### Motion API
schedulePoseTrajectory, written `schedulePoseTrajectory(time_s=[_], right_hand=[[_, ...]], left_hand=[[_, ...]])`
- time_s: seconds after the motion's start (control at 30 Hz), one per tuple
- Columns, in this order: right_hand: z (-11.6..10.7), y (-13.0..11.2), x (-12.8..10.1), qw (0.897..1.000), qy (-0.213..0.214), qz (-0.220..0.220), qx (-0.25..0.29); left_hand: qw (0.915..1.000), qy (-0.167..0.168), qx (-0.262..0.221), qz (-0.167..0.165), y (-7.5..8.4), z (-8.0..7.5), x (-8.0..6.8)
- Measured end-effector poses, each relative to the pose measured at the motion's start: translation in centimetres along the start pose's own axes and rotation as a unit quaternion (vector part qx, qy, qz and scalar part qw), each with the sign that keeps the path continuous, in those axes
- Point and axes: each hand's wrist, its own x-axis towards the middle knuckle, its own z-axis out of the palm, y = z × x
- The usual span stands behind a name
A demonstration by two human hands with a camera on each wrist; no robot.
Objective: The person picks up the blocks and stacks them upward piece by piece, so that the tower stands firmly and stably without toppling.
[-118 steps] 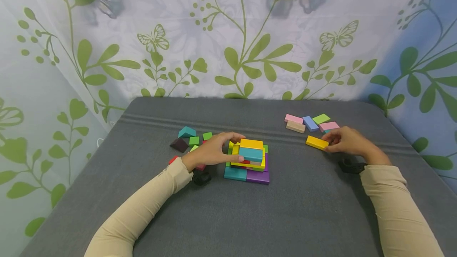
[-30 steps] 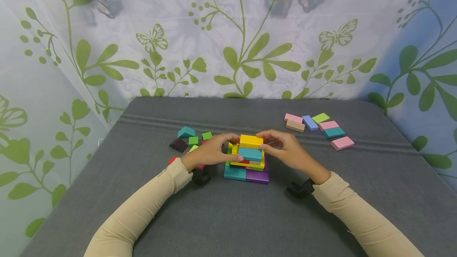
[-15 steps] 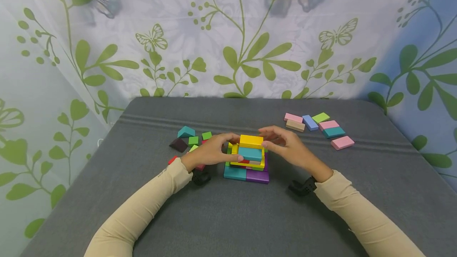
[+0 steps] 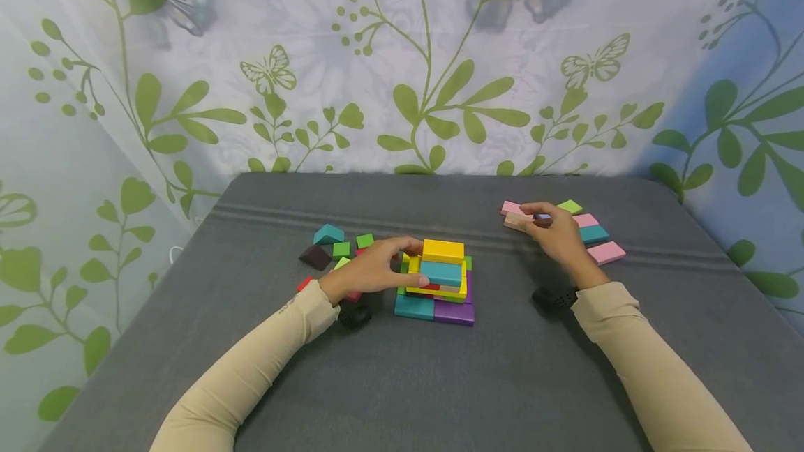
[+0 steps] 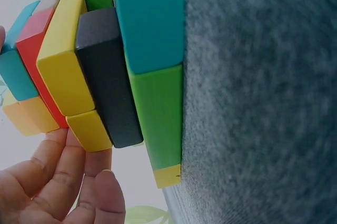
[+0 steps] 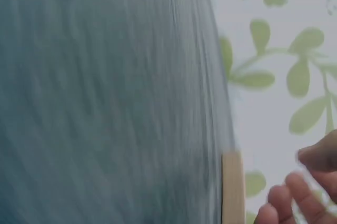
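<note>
A layered stack of coloured building blocks [image 4: 433,305] stands mid-table, topped by a yellow block [image 4: 443,250] above a teal block [image 4: 441,273]. My left hand [image 4: 377,265] holds the stack's upper layers at their left side, thumb in front and fingers behind. In the left wrist view, the fingers [image 5: 55,166] touch the red and yellow blocks. Over the right-hand group, my right hand [image 4: 555,232] reaches for a beige block [image 4: 516,221]. Its thumb and fingers are spread beside that block [image 6: 233,190] in the right wrist view, with a gap showing.
Around the right hand lie pink [image 4: 606,252], teal [image 4: 593,234] and light green [image 4: 570,206] blocks. Left of the stack is a loose group with a teal triangular block [image 4: 329,234], a dark block [image 4: 315,257] and small green cubes [image 4: 341,250]. A patterned curtain hangs behind the grey table.
My right hand brought the yellow block onto the stack's top, let it go, then moved right to the beige block. My left hand has stayed at the stack.
</note>
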Motion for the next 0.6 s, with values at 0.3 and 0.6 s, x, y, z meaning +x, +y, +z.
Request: schedulePoseTrajectory(time_s=[0.3,0.6], right_hand=[[-0.7,2.0,1.3,0.990,-0.038,-0.023,-0.137],[-1.2,1.7,0.8,0.986,-0.045,0.006,-0.159]], left_hand=[[1.0000,0.002,0.008,0.000,-0.1,0.1,0.1],[0.9999,0.000,0.010,0.006,-0.1,0.2,0.1]])
